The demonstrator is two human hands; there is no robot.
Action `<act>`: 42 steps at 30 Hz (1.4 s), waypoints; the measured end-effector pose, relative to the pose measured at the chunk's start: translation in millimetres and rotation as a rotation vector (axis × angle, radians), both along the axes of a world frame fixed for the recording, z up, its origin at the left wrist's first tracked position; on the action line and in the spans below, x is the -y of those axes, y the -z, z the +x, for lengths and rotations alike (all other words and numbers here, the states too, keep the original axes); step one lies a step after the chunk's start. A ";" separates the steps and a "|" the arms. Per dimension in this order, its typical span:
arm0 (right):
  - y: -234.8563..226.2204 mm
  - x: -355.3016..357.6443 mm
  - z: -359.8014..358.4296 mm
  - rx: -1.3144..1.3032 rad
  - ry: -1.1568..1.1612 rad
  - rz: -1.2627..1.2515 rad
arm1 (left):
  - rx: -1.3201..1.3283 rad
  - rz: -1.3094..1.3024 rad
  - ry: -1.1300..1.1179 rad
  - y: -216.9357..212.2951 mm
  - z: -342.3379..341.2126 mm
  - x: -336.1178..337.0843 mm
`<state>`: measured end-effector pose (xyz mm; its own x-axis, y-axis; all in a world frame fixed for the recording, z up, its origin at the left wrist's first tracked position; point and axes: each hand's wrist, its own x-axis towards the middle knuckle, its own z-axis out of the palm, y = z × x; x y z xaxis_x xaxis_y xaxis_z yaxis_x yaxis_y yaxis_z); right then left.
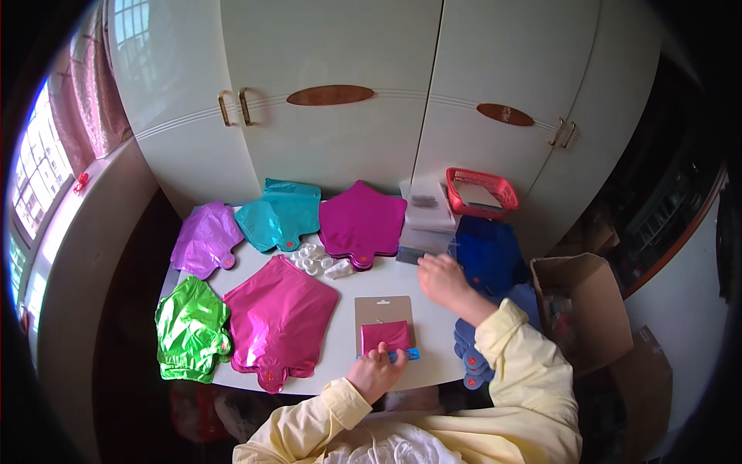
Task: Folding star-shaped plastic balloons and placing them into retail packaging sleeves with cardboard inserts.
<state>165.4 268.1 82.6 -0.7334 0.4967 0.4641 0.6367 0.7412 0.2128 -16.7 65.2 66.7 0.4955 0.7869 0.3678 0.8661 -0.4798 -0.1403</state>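
Observation:
Near the table's front edge, a brown backing card (373, 311) with a hang slot lies under a folded pink foil packet (386, 335). My left hand (375, 374) is closed at the packet's lower edge, its fingers on a folded blue foil piece (410, 354) there. My right hand (446, 281) reaches farther up the table. Its fingers are drawn together at the right end of a dark flat strip (410, 254); whether they grip it is hard to make out. Small white plastic pieces (311, 259) lie left of that strip.
Flat foil balloons surround the work spot: green (191, 329), lilac (207, 238), teal (280, 215), magenta (363, 220), pink (282, 313), and dark blue (488, 251). A red basket (504, 184) stands at the back right by clear bags (427, 213). An open cardboard box (591, 301) stands right of the table.

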 end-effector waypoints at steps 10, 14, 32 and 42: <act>31.1 63.6 24.8 -0.025 0.142 -0.305 | 0.122 0.012 -0.025 -6.8 -21.7 18.4; 28.8 66.2 18.9 -0.048 0.143 -0.284 | 0.080 0.049 0.058 -0.9 -23.2 19.4; 23.3 82.8 13.4 0.002 0.198 -0.325 | 0.024 0.068 0.105 -6.0 -22.8 17.8; 23.2 70.3 19.2 -0.314 0.059 -0.562 | 0.004 0.020 0.132 -12.9 -25.5 20.1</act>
